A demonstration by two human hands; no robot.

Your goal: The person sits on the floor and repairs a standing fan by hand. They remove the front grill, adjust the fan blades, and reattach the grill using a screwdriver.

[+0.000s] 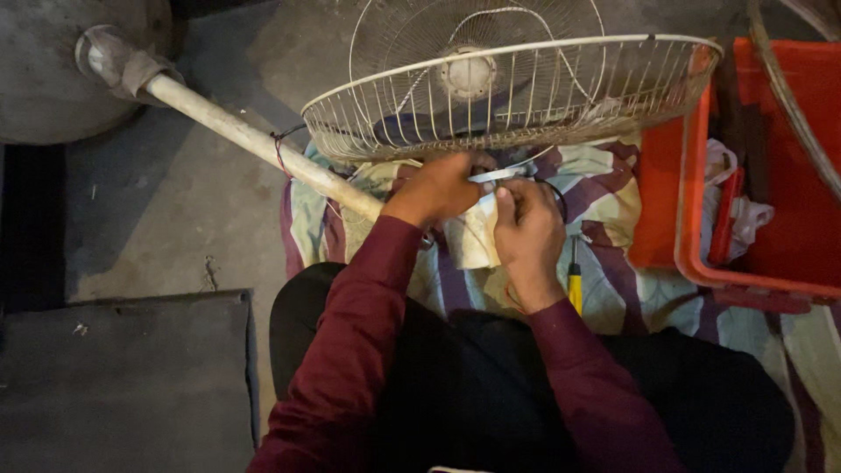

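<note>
Both hands, left hand (pixel 438 188) and right hand (pixel 528 229), pinch what seems a pale strip (pixel 495 175) under the dusty cream fan guard (pixel 517 96).

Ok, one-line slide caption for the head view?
Both hands, left hand and right hand, work beneath a white fan guard.

A red plastic crate (pixel 788 158) sits at right, holding white cloth (pixel 745 215). A yellow-handled screwdriver (pixel 575 285) lies on the striped cloth (pixel 613 197). A dark mat (pixel 123 377) lies near left.
</note>
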